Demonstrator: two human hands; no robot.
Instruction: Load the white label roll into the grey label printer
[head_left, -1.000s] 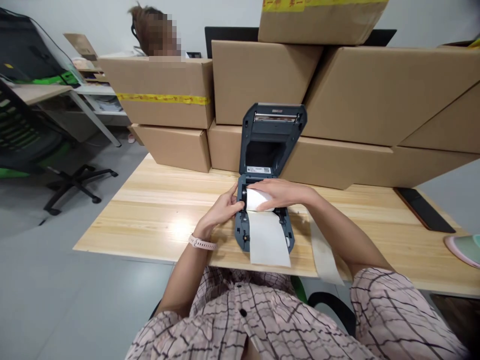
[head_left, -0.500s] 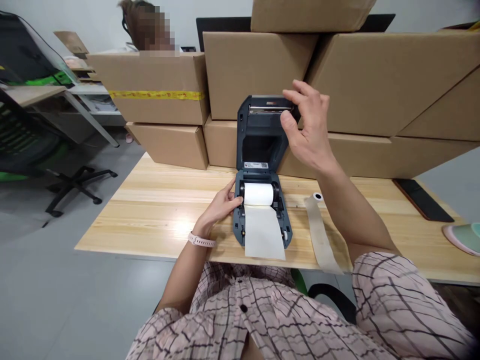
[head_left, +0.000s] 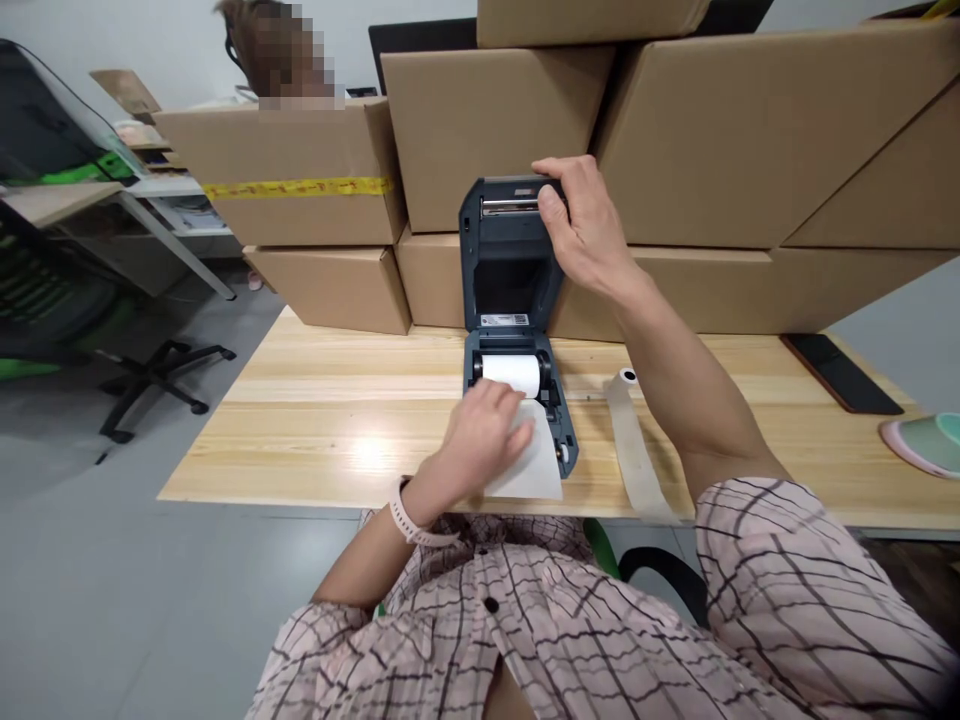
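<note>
A dark grey label printer (head_left: 570, 440) stands on the wooden table with its lid (head_left: 487, 250) raised. Inside lies a white paper roll (head_left: 511, 372), and its strip (head_left: 541, 465) runs forward over the front of the printer. My right hand (head_left: 589, 225) grips the top right corner of the lid, thumb on the inner side. My left hand (head_left: 487, 435) is over the strip, just in front of the roll, with fingers curled; whether it pinches the paper is hidden. Right of the printer lies a small roll (head_left: 628, 376) with a pale strip unrolled toward the table edge.
Cardboard boxes (head_left: 495, 120) are stacked along the back of the wooden table (head_left: 300, 430). A black phone (head_left: 840, 372) and a green and pink object (head_left: 926, 445) lie at the right. Behind the boxes a person's head (head_left: 262, 45) shows. An office chair (head_left: 157, 370) stands at the left.
My left hand has moved from the printer's left side onto the paper strip. My right hand has closed on the lid's corner. The whole view has shifted slightly.
</note>
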